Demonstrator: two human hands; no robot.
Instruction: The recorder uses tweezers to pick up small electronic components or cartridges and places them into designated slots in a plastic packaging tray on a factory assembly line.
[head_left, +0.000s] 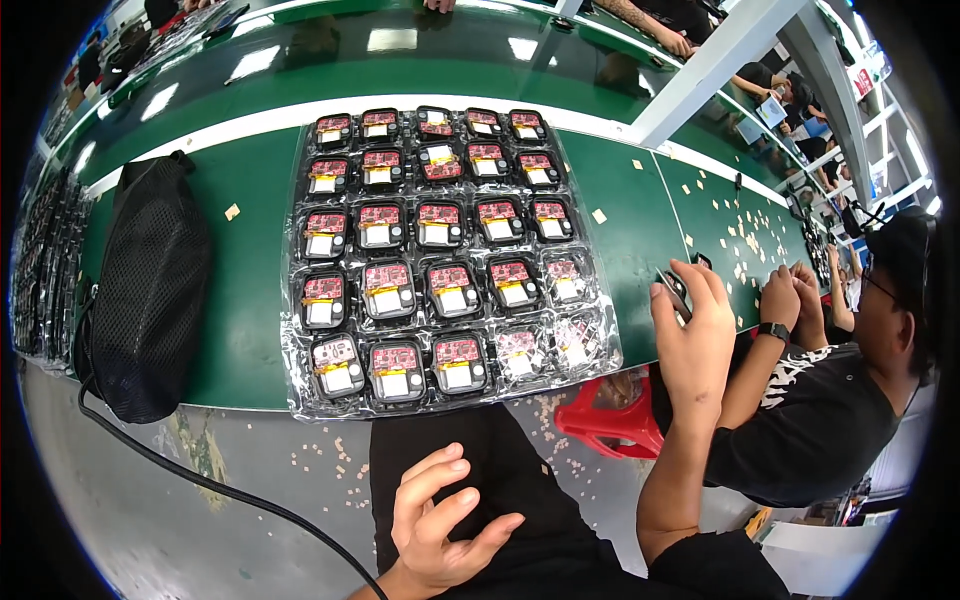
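Observation:
A black plastic tray (296, 300) lies on the green bench in front of me, its pockets filled with several small red circuit boards (454, 286) with white parts. My right hand (692, 330) is raised at the tray's right side, fingers curled around a small dark device (676, 293). My left hand (435, 520) rests open on my black-trousered lap below the bench edge, holding nothing.
A black mesh bag (150, 290) with a black cable (200, 480) sits left of the tray. Small tan paper scraps (740, 235) litter the bench at right. A co-worker in a black shirt (830, 420) sits close on my right. A red stool (610, 415) stands below.

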